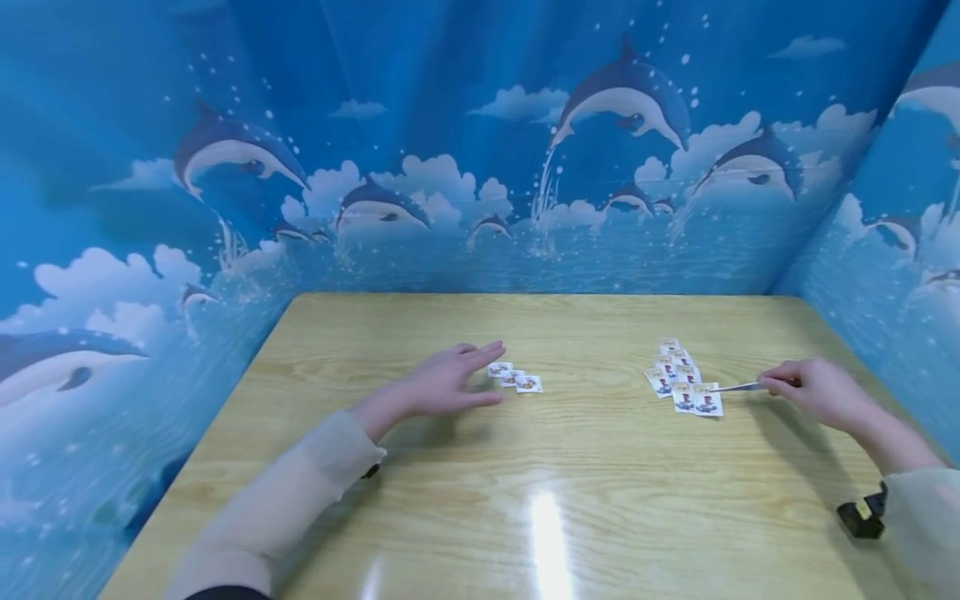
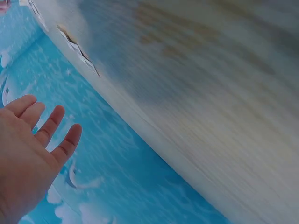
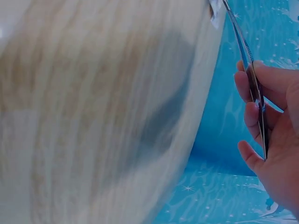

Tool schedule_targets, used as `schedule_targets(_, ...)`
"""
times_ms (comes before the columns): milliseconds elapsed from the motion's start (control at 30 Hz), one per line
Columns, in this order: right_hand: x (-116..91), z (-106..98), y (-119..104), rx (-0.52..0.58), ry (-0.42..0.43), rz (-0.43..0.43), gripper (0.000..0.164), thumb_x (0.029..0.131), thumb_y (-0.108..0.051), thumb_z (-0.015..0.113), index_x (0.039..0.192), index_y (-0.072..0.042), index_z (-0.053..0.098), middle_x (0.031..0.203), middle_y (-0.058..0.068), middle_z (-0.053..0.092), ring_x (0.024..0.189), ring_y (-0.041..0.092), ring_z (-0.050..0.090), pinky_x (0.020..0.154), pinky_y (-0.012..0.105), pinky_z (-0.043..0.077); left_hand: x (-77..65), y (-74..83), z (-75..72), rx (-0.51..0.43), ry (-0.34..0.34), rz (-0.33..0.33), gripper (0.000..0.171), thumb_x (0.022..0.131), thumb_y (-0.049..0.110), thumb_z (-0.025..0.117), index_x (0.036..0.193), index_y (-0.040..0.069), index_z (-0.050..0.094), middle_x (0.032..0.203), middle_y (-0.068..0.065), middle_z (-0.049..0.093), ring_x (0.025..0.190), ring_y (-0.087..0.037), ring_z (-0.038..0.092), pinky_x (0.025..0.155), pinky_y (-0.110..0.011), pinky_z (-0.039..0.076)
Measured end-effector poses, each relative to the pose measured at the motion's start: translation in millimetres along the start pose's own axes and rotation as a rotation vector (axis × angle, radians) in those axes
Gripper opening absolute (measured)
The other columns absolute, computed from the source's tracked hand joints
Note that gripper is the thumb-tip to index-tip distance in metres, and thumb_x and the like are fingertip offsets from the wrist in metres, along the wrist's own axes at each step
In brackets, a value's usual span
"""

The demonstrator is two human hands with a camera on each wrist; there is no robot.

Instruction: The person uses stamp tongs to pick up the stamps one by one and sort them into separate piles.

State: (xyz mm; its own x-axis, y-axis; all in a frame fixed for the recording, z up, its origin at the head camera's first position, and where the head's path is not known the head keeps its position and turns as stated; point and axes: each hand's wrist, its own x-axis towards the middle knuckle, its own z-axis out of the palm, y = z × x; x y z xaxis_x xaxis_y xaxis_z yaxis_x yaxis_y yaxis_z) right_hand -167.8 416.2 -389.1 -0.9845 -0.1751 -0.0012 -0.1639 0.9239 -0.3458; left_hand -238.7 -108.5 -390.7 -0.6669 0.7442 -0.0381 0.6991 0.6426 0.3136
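My right hand (image 1: pixel 819 393) pinches a pair of metal tweezers (image 3: pixel 254 86) between thumb and fingers. Over the nearest card (image 1: pixel 707 405) of a cluster on the right, the tweezer tips meet its upper part; whether they grip it I cannot tell. These small white printed cards (image 1: pixel 663 382) overlap in a loose patch. To the left, my left hand (image 1: pixel 444 385) hovers above the table with its fingers spread and nothing in it. Just beyond its fingertips lie three smaller printed cards (image 1: pixel 528 384) in a short slanting row.
Everything lies on a light wood-grain table (image 1: pixel 585 467), with bright reflections near its front. A blue curtain (image 1: pixel 465 100) printed with dolphins and clouds closes off the back and both sides. Black wrist straps with a small device (image 1: pixel 862 515) show at the right cuff.
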Motion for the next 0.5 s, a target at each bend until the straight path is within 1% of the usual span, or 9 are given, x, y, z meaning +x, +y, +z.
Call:
schedule_targets(100, 0.5, 3.8, 2.6, -0.026, 0.016, -0.007, 0.029, 0.098, -0.015, 0.060, 0.105, 0.011, 0.069, 0.084, 0.007, 0.069, 0.069, 0.015, 0.059, 0.060, 0.036, 0.048, -11.9, -7.2, -1.7, -0.040, 0.024, -0.024, 0.078, 0.094, 0.056, 0.053, 0.156, 0.024, 0.019, 0.160, 0.005, 0.017, 0.140, -0.028, 0.030, 0.109, -0.049, 0.031)
schedule_targets(200, 1.7, 6.3, 2.9, -0.047, 0.027, -0.020, 0.029, 0.098, -0.016, 0.059, 0.104, 0.010, 0.069, 0.081, 0.004, 0.067, 0.064, 0.011, 0.052, 0.058, 0.035, 0.045, -22.6, -14.0, -1.6, -0.056, 0.040, -0.059, 0.078, 0.094, 0.057, 0.053, 0.156, 0.026, 0.018, 0.160, 0.008, 0.016, 0.140, -0.028, 0.030, 0.109, -0.051, 0.031)
schedule_targets(233, 2.0, 6.9, 2.8, -0.056, 0.029, -0.022, 0.028, 0.098, -0.016, 0.059, 0.104, 0.009, 0.070, 0.079, 0.002, 0.066, 0.063, 0.011, 0.049, 0.057, 0.034, 0.043, -25.8, -16.1, -1.2, -0.064, 0.046, -0.067, 0.078, 0.094, 0.057, 0.054, 0.156, 0.026, 0.018, 0.160, 0.007, 0.016, 0.140, -0.028, 0.029, 0.109, -0.051, 0.031)
schedule_targets(300, 1.9, 7.5, 2.1, -0.064, 0.027, -0.022, 0.029, 0.098, -0.017, 0.059, 0.104, 0.009, 0.070, 0.078, 0.001, 0.065, 0.061, 0.011, 0.048, 0.056, 0.033, 0.041, -31.8, -19.3, -0.9, -0.071, 0.057, -0.089, 0.078, 0.093, 0.057, 0.054, 0.156, 0.027, 0.018, 0.160, 0.008, 0.016, 0.141, -0.027, 0.029, 0.109, -0.052, 0.031)
schedule_targets(367, 1.7, 7.5, 1.3, -0.065, 0.023, -0.016, 0.029, 0.098, -0.017, 0.059, 0.105, 0.010, 0.069, 0.079, 0.003, 0.066, 0.063, 0.014, 0.051, 0.057, 0.035, 0.043, -38.0, -21.3, -1.6, -0.085, 0.069, -0.108, 0.078, 0.093, 0.056, 0.055, 0.156, 0.028, 0.019, 0.160, 0.007, 0.017, 0.141, -0.027, 0.028, 0.109, -0.052, 0.030)
schedule_targets(500, 0.7, 7.0, 2.5, -0.066, 0.024, -0.009, 0.030, 0.097, -0.017, 0.061, 0.107, 0.011, 0.068, 0.087, 0.014, 0.069, 0.075, 0.029, 0.063, 0.066, 0.049, 0.050, -50.8, -26.2, -4.8, -0.109, 0.102, -0.140, 0.076, 0.094, 0.053, 0.056, 0.156, 0.027, 0.020, 0.160, 0.005, 0.019, 0.141, -0.027, 0.028, 0.109, -0.053, 0.030)
